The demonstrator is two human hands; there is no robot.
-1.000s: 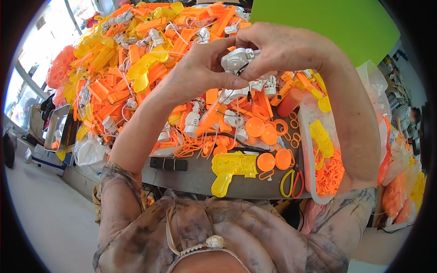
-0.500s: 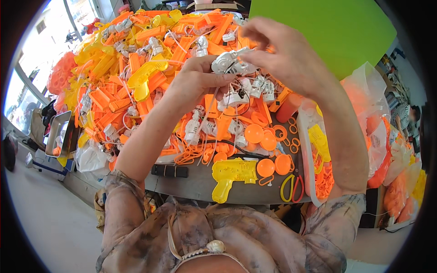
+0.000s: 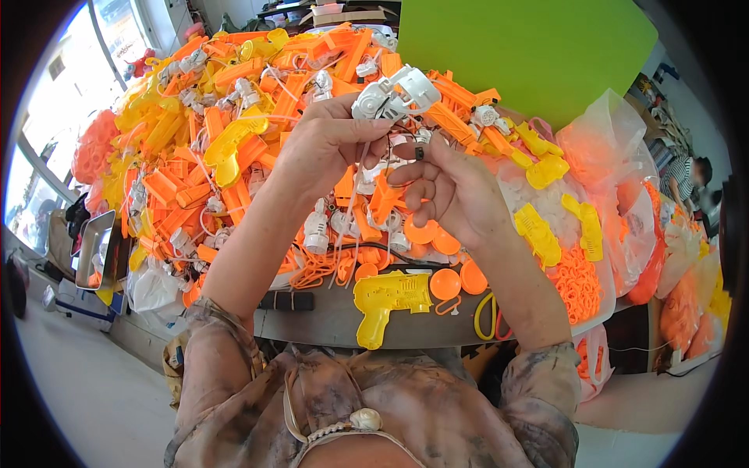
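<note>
Bright windows [image 3: 62, 101] are lighting the left side, and orange and yellow plastic parts [image 3: 175, 160] are covering the table [image 3: 320, 326]. With the left hand [image 3: 331, 139] I'm grasping a white gear housing [image 3: 396, 92] above the heap; it's looking light, stiff and slightly slippery, so I'm favouring its lower body. Rightward, the right hand's [image 3: 452, 187] fingers are pinching a small black component [image 3: 420, 153], seemingly delicate, best held by its sides.

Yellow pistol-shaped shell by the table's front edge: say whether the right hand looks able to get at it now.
Probably yes: the yellow shell lies uncovered on the table, though the right hand appears to hold a small dark part and might need to let go first.
</note>
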